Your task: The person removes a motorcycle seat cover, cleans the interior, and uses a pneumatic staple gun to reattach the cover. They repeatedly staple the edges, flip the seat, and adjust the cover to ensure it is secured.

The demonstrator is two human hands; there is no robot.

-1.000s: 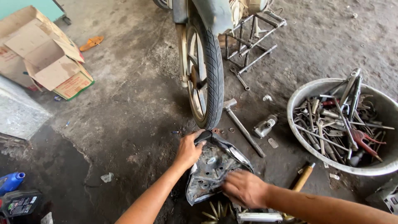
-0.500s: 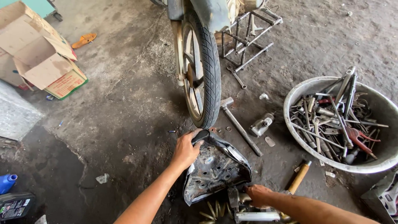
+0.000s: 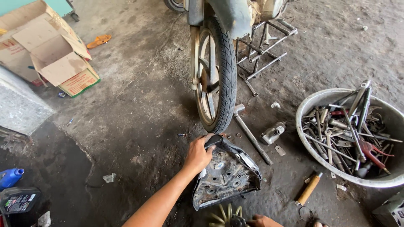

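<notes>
Left hand [image 3: 198, 154] is clamped on the narrow front end of an upturned motorcycle seat [image 3: 227, 176], fingers curled over the black edge. The seat rests on the concrete floor [image 3: 139, 109], underside up, just in front of the motorcycle wheel [image 3: 216, 75], nose near the tyre.

Right hand [image 3: 263, 220] sits at the bottom frame edge, mostly cut off; can't tell if it's open or closed. It's near the seat's rear end, beside a yellowish fan-like part [image 3: 225, 214], not visibly touching the seat.

Handling call: rigid pan, ribbed and rusty-looking, probably moderate weight with foam beneath. Cover edge may be slick or torn. Best hold looks like the rim at nose and tail; avoid sharp pan edges.

Nearby: hammer [image 3: 251, 133], tool basin [image 3: 349, 134].
</notes>
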